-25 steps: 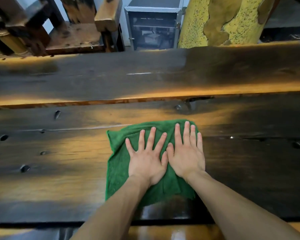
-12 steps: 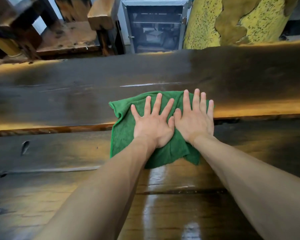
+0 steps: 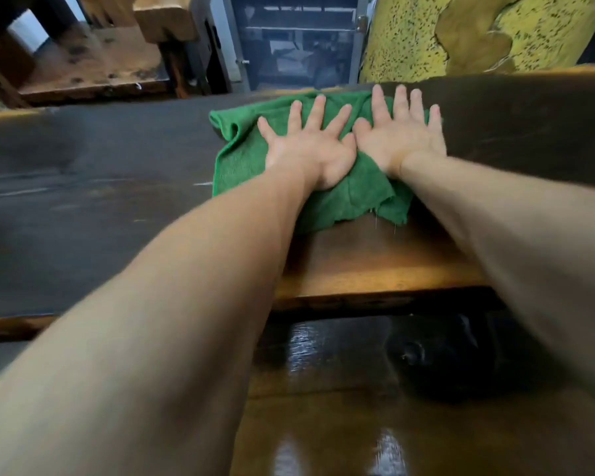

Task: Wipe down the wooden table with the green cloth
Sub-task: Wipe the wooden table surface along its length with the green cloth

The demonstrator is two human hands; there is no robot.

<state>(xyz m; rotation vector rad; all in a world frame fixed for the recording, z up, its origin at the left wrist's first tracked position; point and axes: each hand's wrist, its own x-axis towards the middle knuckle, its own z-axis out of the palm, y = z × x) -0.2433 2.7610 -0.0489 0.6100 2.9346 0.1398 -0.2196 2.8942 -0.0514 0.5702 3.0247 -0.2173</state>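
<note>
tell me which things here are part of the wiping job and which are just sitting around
Part of the job:
green cloth
wooden table
left hand, pressing flat on the cloth
right hand, pressing flat on the cloth

Just around:
wooden bench
metal-framed cabinet
yellow speckled trunk

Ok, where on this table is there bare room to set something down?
Bare wood lies left of the cloth on the table, right of the right hand toward the far edge, and on the near glossy board between the forearms. It is crowded only where the left hand and right hand press the cloth.
</note>
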